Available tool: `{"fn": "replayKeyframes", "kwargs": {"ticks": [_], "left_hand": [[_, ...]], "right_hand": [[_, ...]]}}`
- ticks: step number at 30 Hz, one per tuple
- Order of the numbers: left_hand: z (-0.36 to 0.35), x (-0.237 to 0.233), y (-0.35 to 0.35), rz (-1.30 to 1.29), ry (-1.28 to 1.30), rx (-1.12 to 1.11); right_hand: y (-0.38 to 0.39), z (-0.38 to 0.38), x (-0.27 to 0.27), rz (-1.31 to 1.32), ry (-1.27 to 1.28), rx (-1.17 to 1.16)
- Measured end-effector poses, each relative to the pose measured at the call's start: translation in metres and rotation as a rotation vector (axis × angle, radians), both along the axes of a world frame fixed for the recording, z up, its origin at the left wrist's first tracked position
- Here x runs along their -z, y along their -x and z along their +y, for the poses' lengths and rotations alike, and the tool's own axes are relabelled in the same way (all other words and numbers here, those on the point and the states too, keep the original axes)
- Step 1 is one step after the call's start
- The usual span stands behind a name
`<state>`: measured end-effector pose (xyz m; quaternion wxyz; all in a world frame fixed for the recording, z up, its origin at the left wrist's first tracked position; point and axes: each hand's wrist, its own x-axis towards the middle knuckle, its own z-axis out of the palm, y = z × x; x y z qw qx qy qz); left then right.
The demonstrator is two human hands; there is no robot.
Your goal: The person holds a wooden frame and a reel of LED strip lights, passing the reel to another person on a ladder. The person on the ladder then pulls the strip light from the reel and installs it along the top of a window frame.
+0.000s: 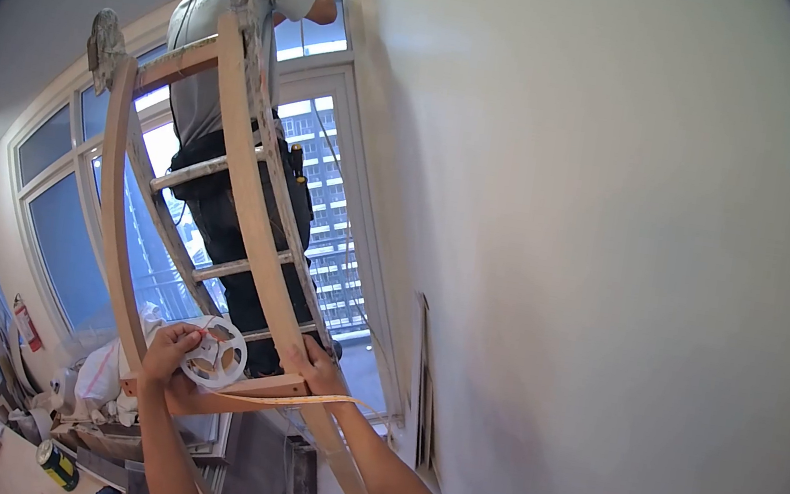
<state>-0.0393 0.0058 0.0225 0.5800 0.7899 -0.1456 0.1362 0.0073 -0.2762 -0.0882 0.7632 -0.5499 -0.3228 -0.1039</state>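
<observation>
My left hand (168,352) pinches the rim of a white plastic reel (216,353) with spokes, and a bit of red wire shows near the fingertips. From the reel a thin yellowish strip, which looks like LED strip light (293,400), runs to the right across my right forearm. My right hand (321,370) is closed around the side rail of a wooden stepladder (256,197), just above a crosspiece. Part of its fingers is hidden behind the rail.
A person (217,111) in a cap stands high on the ladder, one arm raised at the window frame (342,88). A plain wall (620,228) rises at right, with boards (421,382) leaning on it. Lower left are bags (100,372), a can (58,465) and a fire extinguisher (27,324).
</observation>
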Motion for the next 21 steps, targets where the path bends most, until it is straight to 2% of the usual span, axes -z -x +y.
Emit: {"fn": "replayKeyframes", "kwargs": {"ticks": [5, 12, 21], "left_hand": [[-0.002, -0.003, 0.004, 0.01, -0.045, -0.029], [0.002, -0.001, 0.001, 0.008, 0.021, 0.054], [0.003, 0.0, 0.002, -0.006, -0.024, -0.002]], "right_hand": [[-0.006, 0.003, 0.004, -0.019, -0.006, 0.017], [-0.009, 0.005, 0.005, -0.046, -0.042, 0.038], [-0.002, 0.001, 0.0, -0.024, 0.007, 0.061]]}}
